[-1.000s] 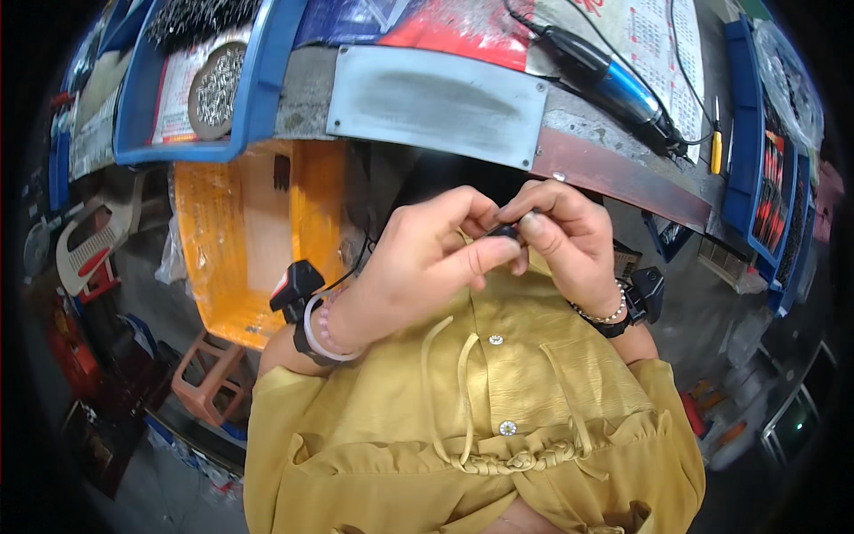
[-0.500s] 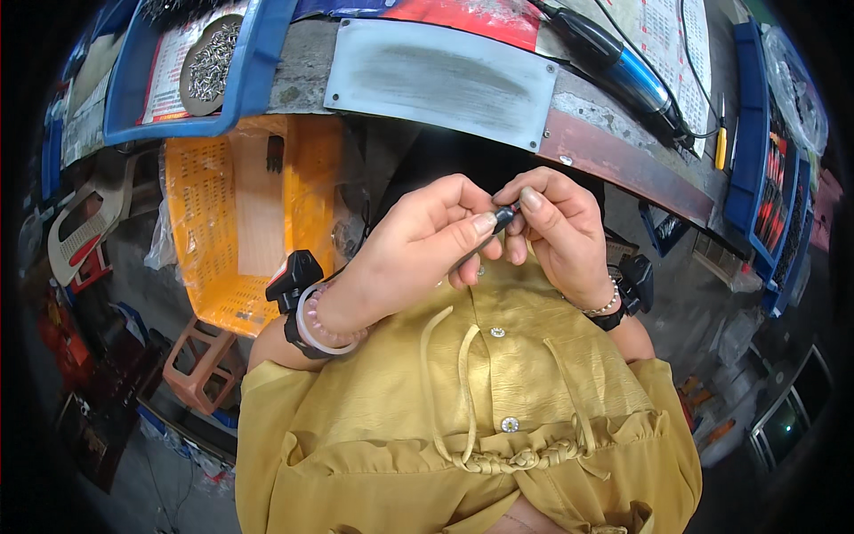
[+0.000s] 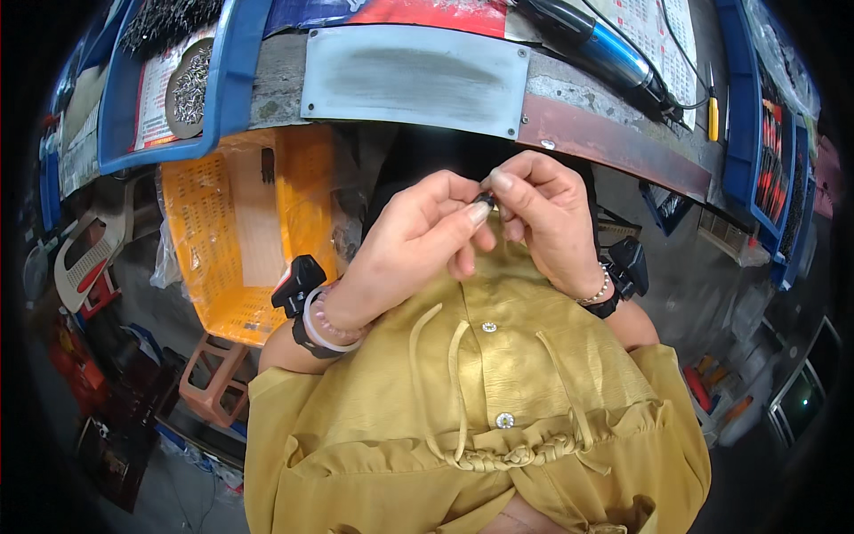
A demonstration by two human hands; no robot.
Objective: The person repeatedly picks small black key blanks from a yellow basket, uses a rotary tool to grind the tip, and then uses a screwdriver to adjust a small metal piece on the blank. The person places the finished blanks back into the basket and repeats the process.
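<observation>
In front of my chest, both hands meet at a small dark piece (image 3: 486, 198); fingers cover most of it, so its kind cannot be told. My left hand (image 3: 427, 230) is closed, thumb and fingers pinching the piece. My right hand (image 3: 544, 212) is closed too, its thumb and forefinger pressed together at the upper end of the piece. Whether those fingertips hold something smaller of their own is hidden. Beyond the hands lies a pale metal plate (image 3: 414, 80) with a dark worn patch, fixed along the bench edge.
A blue bin (image 3: 213, 111) at the far left holds small metal parts (image 3: 191, 89). Below it stands an orange crate (image 3: 200, 249). A blue and black electric screwdriver (image 3: 614, 58) and a yellow-handled screwdriver (image 3: 713, 111) lie on the bench, beside blue bins (image 3: 740, 125) of red and black parts.
The dark piece shows less between my fingers than before and sits slightly higher and farther left. Both hands stay together. The whole view has shifted slightly.
</observation>
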